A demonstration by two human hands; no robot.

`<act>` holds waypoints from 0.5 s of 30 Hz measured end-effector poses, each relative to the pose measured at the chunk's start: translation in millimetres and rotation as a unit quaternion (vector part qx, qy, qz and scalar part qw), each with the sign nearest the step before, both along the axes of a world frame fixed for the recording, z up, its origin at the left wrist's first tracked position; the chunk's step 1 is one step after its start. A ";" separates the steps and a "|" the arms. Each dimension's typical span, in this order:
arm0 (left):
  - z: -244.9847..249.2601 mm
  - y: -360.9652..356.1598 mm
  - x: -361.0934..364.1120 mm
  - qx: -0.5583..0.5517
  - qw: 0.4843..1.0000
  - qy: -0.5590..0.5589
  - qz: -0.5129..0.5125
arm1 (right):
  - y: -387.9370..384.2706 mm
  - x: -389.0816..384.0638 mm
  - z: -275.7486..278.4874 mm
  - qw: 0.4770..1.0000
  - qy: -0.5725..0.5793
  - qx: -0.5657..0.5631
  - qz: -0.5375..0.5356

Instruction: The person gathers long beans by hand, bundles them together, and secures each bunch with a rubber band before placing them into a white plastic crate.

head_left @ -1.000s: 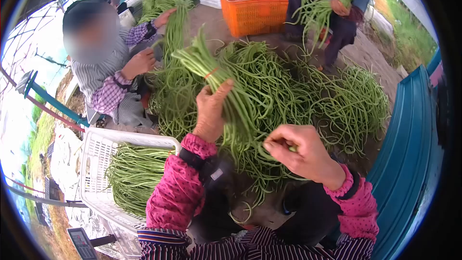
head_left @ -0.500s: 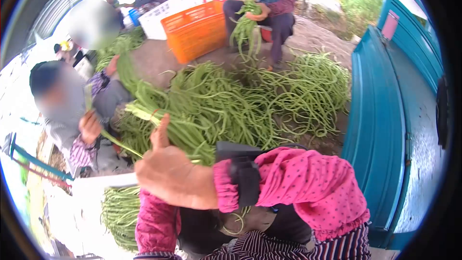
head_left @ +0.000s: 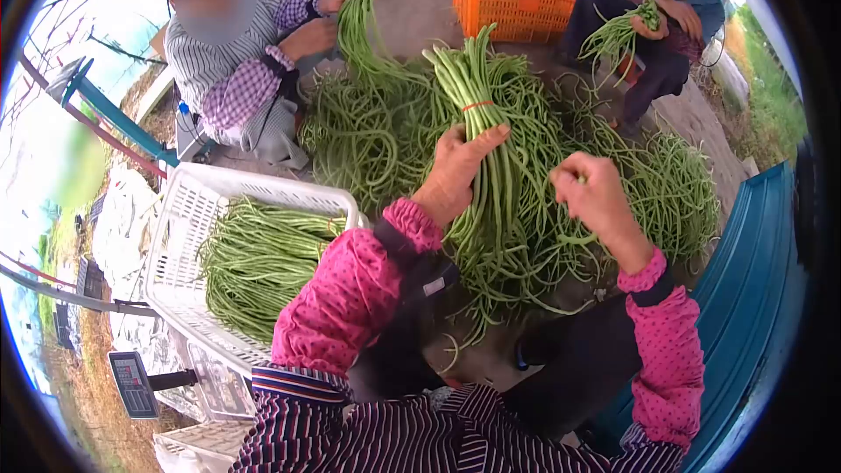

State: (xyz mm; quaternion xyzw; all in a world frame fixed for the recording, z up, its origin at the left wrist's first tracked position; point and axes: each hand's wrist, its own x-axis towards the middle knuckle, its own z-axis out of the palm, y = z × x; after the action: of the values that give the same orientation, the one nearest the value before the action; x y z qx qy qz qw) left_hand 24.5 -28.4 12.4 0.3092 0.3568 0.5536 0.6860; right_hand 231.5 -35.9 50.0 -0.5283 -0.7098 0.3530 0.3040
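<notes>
A bundle of long green beans (head_left: 498, 177), bound near its top by a red band (head_left: 478, 106), stands upright in my left hand (head_left: 455, 168). The fingers and thumb wrap round it below the band. To the right, my right hand (head_left: 592, 197) is raised with curled fingers, apart from the bundle. A small green bit shows between those fingers, too little to name. Behind and below both hands spreads a large heap of loose long beans (head_left: 377, 144).
At left, a white crate (head_left: 180, 241) holds more long beans (head_left: 267, 258). A scale display (head_left: 133, 384) stands below it. One person (head_left: 236, 79) handles beans at upper left, another (head_left: 670, 17) sits at upper right. An orange crate (head_left: 517, 4) is behind; blue metal panel (head_left: 731, 271) at right.
The view has swung to the left and down. My right arm, which crossed over my left, has drawn away to the right. The banded bundle now stands upright in my left hand.
</notes>
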 end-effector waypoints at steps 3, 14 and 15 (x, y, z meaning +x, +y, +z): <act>-0.7 1.1 3.6 -0.039 0.999 -0.003 0.012 | 12.5 5.4 -0.3 0.991 0.113 -0.061 -0.028; -32.1 8.1 10.7 0.039 0.996 0.065 -0.043 | 35.8 -4.1 -32.9 0.981 0.170 -0.085 -0.048; -24.4 6.2 6.8 -0.024 0.997 -0.010 -0.078 | 40.9 -3.9 -42.3 0.974 0.199 -0.082 -0.063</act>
State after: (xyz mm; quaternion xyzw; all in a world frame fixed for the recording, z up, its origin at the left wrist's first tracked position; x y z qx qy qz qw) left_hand 31.3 -22.2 -12.0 0.3136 0.3379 0.4928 0.7380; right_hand 227.6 5.0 7.7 -0.5140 -0.5687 0.4888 0.4165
